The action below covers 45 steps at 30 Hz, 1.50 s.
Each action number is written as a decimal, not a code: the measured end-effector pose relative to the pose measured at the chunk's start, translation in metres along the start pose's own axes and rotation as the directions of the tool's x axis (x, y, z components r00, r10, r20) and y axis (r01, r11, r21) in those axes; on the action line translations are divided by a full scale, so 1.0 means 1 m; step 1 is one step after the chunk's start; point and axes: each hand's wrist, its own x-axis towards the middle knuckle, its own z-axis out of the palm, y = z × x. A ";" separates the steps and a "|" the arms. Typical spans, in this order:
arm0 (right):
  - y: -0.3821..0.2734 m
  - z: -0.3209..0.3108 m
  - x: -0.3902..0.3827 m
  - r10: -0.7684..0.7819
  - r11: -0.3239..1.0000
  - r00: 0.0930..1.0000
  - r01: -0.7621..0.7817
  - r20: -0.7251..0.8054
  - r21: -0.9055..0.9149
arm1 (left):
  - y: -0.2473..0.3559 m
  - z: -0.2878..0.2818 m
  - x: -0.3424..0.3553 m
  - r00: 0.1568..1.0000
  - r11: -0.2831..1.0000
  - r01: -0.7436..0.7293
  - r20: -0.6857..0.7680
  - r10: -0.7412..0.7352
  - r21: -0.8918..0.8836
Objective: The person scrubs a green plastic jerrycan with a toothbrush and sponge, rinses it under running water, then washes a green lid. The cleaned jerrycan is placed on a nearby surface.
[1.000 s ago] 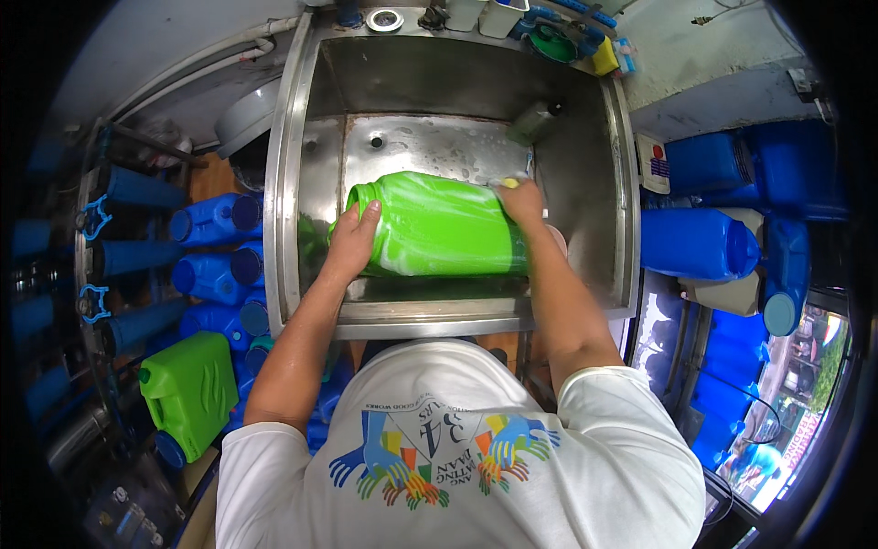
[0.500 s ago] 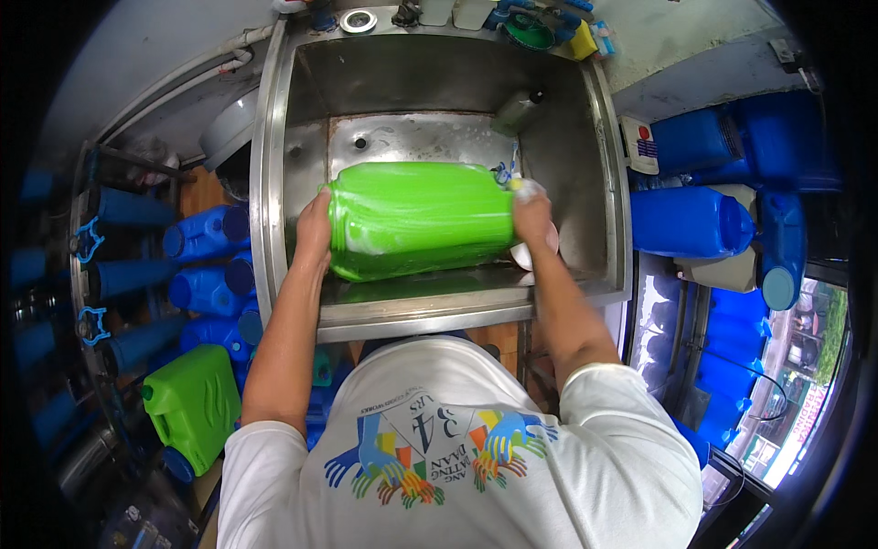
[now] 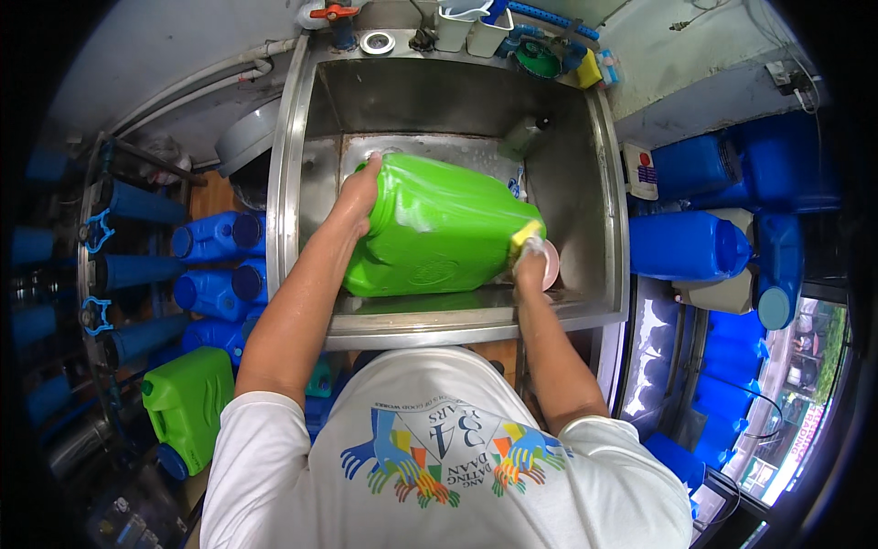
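A bright green plastic jerry can (image 3: 448, 224) with white soap streaks lies on its side, slanted, in the steel sink (image 3: 599, 197). My left hand (image 3: 359, 194) is closed round the upper corner of its left end; part of the fingers is hidden behind the can. At the lower right end, my right hand (image 3: 529, 267) grips a yellow sponge (image 3: 525, 234) with foam on it, pressed against the green plastic. A pinkish round dish (image 3: 551, 265) shows just behind that hand. Farther back in the sink stands a greenish bottle (image 3: 523, 137).
White containers (image 3: 489, 35), a green round item (image 3: 538, 59) and another yellow sponge (image 3: 588, 69) line the sink's back ledge. Blue jugs (image 3: 215, 236) and a second green jerry can (image 3: 187, 407) stand at left. More blue containers (image 3: 686, 245) fill the right side.
The jerry can has turned clockwise: its left end went away from me and its right end came nearer. My right hand moved down along the right end, and the yellow sponge shows more plainly.
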 end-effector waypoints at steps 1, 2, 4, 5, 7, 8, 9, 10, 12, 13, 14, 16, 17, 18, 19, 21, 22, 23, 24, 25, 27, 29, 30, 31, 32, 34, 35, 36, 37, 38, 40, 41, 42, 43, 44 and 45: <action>-0.011 0.009 -0.021 -0.380 0.918 0.925 0.378 0.008 -0.121 | 0.004 0.006 -0.003 0.990 0.996 0.037 0.137 -0.026 -0.078; -0.022 0.018 -0.045 -0.597 0.761 0.802 0.577 0.028 -0.296 | 0.007 0.015 -0.005 0.974 0.996 0.047 0.226 -0.027 -0.081; -0.054 0.028 -0.088 -0.787 0.437 0.567 0.790 0.244 -0.430 | 0.015 0.031 -0.012 0.926 0.990 0.070 0.376 -0.020 -0.119; -0.073 0.031 -0.105 -0.754 0.480 0.599 0.782 0.268 -0.398 | 0.018 0.039 -0.017 0.921 1.000 0.000 0.391 0.005 -0.013; -0.116 0.036 -0.129 -0.806 0.403 0.517 0.836 0.289 -0.373 | 0.022 0.052 -0.028 0.925 1.000 0.013 0.379 -0.009 -0.007; -0.137 0.039 -0.135 -0.773 0.412 0.551 0.813 0.314 -0.411 | 0.024 0.057 -0.033 0.926 1.000 0.020 0.377 -0.017 -0.002; -0.157 0.042 -0.138 -0.768 0.393 0.549 0.810 0.330 -0.434 | 0.027 0.060 -0.037 0.873 0.999 0.016 0.487 -0.033 0.038; -0.174 0.045 -0.139 -0.738 0.383 0.566 0.800 0.368 -0.461 | 0.028 0.064 -0.041 0.877 0.997 -0.007 0.479 -0.034 0.083; -0.200 0.051 -0.135 -0.710 0.352 0.591 0.768 0.382 -0.535 | 0.030 0.069 -0.046 0.898 0.985 -0.084 0.440 0.010 0.150; -0.209 0.052 -0.130 -0.643 0.391 0.652 0.730 0.401 -0.560 | 0.029 0.071 -0.048 0.922 0.978 -0.104 0.386 0.027 0.180; -0.217 0.054 -0.125 -0.630 0.407 0.671 0.714 0.391 -0.569 | 0.029 0.072 -0.049 0.916 0.958 -0.162 0.397 0.057 0.236; -0.229 0.055 -0.106 -0.650 0.370 0.615 0.769 0.446 -0.521 | 0.026 0.073 -0.054 0.879 0.895 -0.321 0.449 0.161 0.308; -0.235 0.056 -0.095 -0.649 0.355 0.582 0.801 0.490 -0.482 | 0.024 0.073 -0.057 0.794 0.763 -0.549 0.498 0.348 0.342; -0.241 0.055 -0.082 -0.659 0.328 0.523 0.847 0.541 -0.419 | 0.021 0.069 -0.062 0.759 0.648 -0.621 0.544 0.358 0.440; -0.249 0.058 -0.068 -0.628 0.362 0.514 0.858 0.584 -0.365 | 0.017 0.062 -0.067 0.725 0.516 -0.679 0.590 0.357 0.522; -0.262 0.065 -0.046 -0.504 0.367 0.495 0.865 0.708 -0.343 | 0.010 0.042 -0.080 0.646 0.263 -0.763 0.718 0.260 0.591; -0.265 0.071 -0.040 -0.427 0.337 0.522 0.850 0.738 -0.405 | 0.004 0.030 -0.086 0.610 0.230 -0.792 0.753 0.248 0.566; -0.263 0.075 -0.041 -0.341 0.393 0.479 0.854 0.809 -0.340 | 0.000 0.015 -0.091 0.521 0.188 -0.854 0.801 0.296 0.486; -0.258 0.082 -0.046 -0.287 0.446 0.482 0.832 0.828 -0.330 | -0.005 -0.001 -0.094 0.399 0.137 -0.917 0.842 0.363 0.375; -0.247 0.085 -0.055 -0.404 0.379 0.348 0.905 0.846 -0.192 | -0.011 -0.019 -0.096 0.452 0.114 -0.891 0.828 0.332 0.440; -0.212 0.095 -0.082 -0.491 0.295 0.331 0.934 0.806 -0.204 | -0.026 -0.050 -0.098 0.525 0.069 -0.844 0.793 0.309 0.532; -0.166 0.100 -0.099 -0.615 0.263 0.250 0.959 0.748 -0.104 | -0.051 -0.063 -0.094 0.753 0.524 -0.635 0.607 0.254 0.568; -0.143 0.103 -0.100 -0.613 0.291 0.256 0.953 0.748 -0.088 | -0.063 -0.066 -0.090 0.851 0.713 -0.451 0.500 0.162 0.536; -0.123 0.110 -0.092 -0.558 0.286 0.239 0.954 0.795 -0.086 | -0.074 -0.065 -0.085 0.917 0.835 -0.340 0.349 0.192 0.432; -0.107 0.119 -0.075 -0.566 0.348 0.382 0.914 0.731 -0.209 | -0.083 -0.063 -0.079 0.933 0.829 -0.343 0.260 0.248 0.441; -0.077 0.141 -0.036 -0.378 0.379 0.659 0.751 0.650 -0.541 | -0.092 -0.060 -0.066 0.956 0.835 -0.290 0.090 0.281 0.467; -0.064 0.150 -0.019 -0.503 0.500 0.614 0.781 0.608 -0.375 | -0.092 -0.060 -0.059 0.929 0.780 -0.363 0.132 0.346 0.509; -0.053 0.158 -0.002 -0.555 0.593 0.616 0.764 0.559 -0.253 | -0.090 -0.061 -0.053 0.905 0.738 -0.405 0.124 0.406 0.541; -0.042 0.163 0.010 -0.657 0.628 0.581 0.775 0.481 -0.078 | -0.084 -0.064 -0.045 0.890 0.700 -0.427 0.129 0.437 0.573; -0.034 0.166 0.018 -0.632 0.613 0.575 0.781 0.520 -0.119 | -0.077 -0.066 -0.037 0.866 0.662 -0.465 0.148 0.477 0.588; -0.029 0.177 0.033 -0.614 0.502 0.487 0.848 0.621 -0.170 | -0.063 -0.072 -0.025 0.889 0.678 -0.428 0.142 0.436 0.597; -0.032 0.182 0.041 -0.375 0.737 0.705 0.621 0.602 -0.267 | -0.057 -0.072 -0.020 0.900 0.712 -0.398 0.097 0.424 0.579; -0.033 0.192 0.053 -0.424 0.790 0.760 0.577 0.493 -0.209 | -0.052 -0.072 -0.017 0.889 0.677 -0.421 0.128 0.440 0.604; -0.038 0.211 0.077 -0.341 0.863 0.854 0.450 0.393 -0.230 | -0.048 -0.071 -0.015 0.884 0.670 -0.423 0.115 0.453 0.611; -0.049 0.225 0.095 -0.306 0.879 0.888 0.402 0.343 -0.257 | -0.045 -0.068 -0.014 0.900 0.677 -0.395 0.112 0.422 0.621; -0.064 0.242 0.105 -0.397 0.851 0.800 0.504 0.450 -0.146 | -0.042 -0.067 -0.014 0.891 0.669 -0.392 0.081 0.446 0.631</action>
